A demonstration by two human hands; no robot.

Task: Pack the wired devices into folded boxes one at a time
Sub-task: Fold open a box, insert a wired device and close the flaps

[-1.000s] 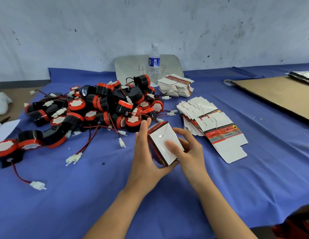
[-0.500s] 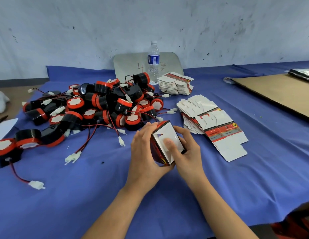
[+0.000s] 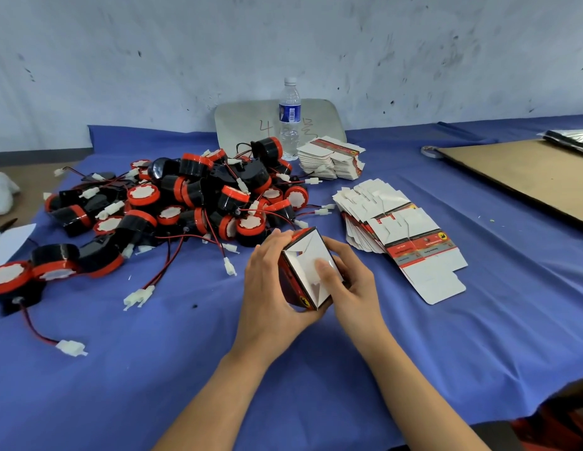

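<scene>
A small red, black and white folded box (image 3: 305, 271) is held just above the blue cloth at the centre. My left hand (image 3: 267, 288) grips its left side, fingers curled over the top edge. My right hand (image 3: 348, 284) holds the right side, and its thumb presses the white end flap inward. A heap of black and red round wired devices (image 3: 192, 196) with red wires and white plugs lies behind and to the left. A fanned stack of flat unfolded boxes (image 3: 397, 229) lies to the right, with a second stack (image 3: 331, 157) further back.
A water bottle (image 3: 289, 118) stands at the back before a grey board (image 3: 244, 122). A brown cardboard sheet (image 3: 524, 177) lies at the far right. Two loose devices (image 3: 30, 271) sit at the left edge, one with a trailing plug (image 3: 70, 348).
Both hands have turned the box slightly and the right thumb has pushed the white end flap further in. The heap and the stacks have not moved.
</scene>
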